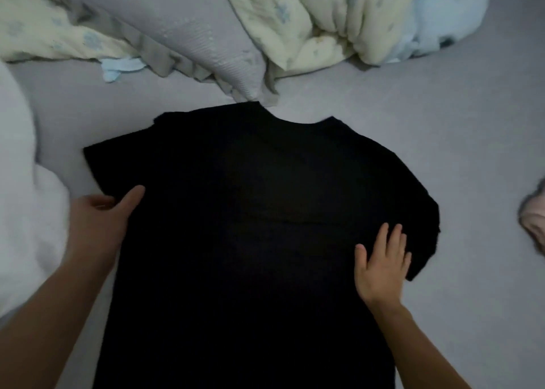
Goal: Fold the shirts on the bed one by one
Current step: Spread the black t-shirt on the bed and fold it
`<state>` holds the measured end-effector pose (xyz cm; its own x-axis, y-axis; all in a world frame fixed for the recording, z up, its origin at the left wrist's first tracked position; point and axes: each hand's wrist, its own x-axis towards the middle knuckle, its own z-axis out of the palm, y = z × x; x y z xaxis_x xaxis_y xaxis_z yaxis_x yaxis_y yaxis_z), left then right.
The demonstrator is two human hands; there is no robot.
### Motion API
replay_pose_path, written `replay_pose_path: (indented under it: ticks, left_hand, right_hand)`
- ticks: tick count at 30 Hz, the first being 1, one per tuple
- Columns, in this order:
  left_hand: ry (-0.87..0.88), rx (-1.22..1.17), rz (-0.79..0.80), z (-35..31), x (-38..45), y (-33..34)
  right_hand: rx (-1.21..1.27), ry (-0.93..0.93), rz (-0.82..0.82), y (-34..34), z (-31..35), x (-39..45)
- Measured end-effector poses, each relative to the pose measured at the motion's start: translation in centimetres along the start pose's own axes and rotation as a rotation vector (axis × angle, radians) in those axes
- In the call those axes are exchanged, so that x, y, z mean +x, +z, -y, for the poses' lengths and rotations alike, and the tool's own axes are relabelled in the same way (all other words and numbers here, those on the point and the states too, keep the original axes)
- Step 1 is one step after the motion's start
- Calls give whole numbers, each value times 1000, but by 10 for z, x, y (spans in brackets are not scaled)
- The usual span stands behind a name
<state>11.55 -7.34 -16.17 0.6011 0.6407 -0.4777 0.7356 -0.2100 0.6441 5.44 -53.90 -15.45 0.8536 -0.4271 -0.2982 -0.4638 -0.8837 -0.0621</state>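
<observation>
A black T-shirt [250,211] lies spread flat on the grey bed sheet [442,123], collar pointing away from me and both short sleeves out to the sides. My left hand [100,220] is at the shirt's left edge under the sleeve, thumb lying on top of the cloth and fingers tucked beneath the edge. My right hand [382,266] lies flat with straight, spread fingers on the shirt's right side, next to the right sleeve. The shirt's hem runs out of view at the bottom.
A grey pillow [188,35] and a crumpled pale floral duvet [309,20] lie just beyond the collar. White fabric [26,211] is heaped at the left edge. A pink garment [535,220] peeks in at the right edge.
</observation>
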Motion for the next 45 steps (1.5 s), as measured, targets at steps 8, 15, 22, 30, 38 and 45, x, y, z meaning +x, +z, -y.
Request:
replay_pose_path:
  ticks: [8,15,22,30,38,45]
  left_hand:
    - [-110,-103,218,26,44,-4]
    - [-194,205,254,74,-84,-31]
    - [-280,396,304,121,-152,-59]
    - [-355,-115,284,81,-111,-45]
    - [-274,-321,350,-36,-26,-23]
    - [-282,-457,424,-55,6,-15]
  right_hand:
    - [165,111,-15,7,-42,-31]
    - [234,224,125,8,-76,-86]
    - [607,361,28,-16,-104,-75]
    - [1319,663,112,-50,-87,56]
    - [1316,409,-280,-98,-32,76]
    - [782,-467,244,-80,74,19]
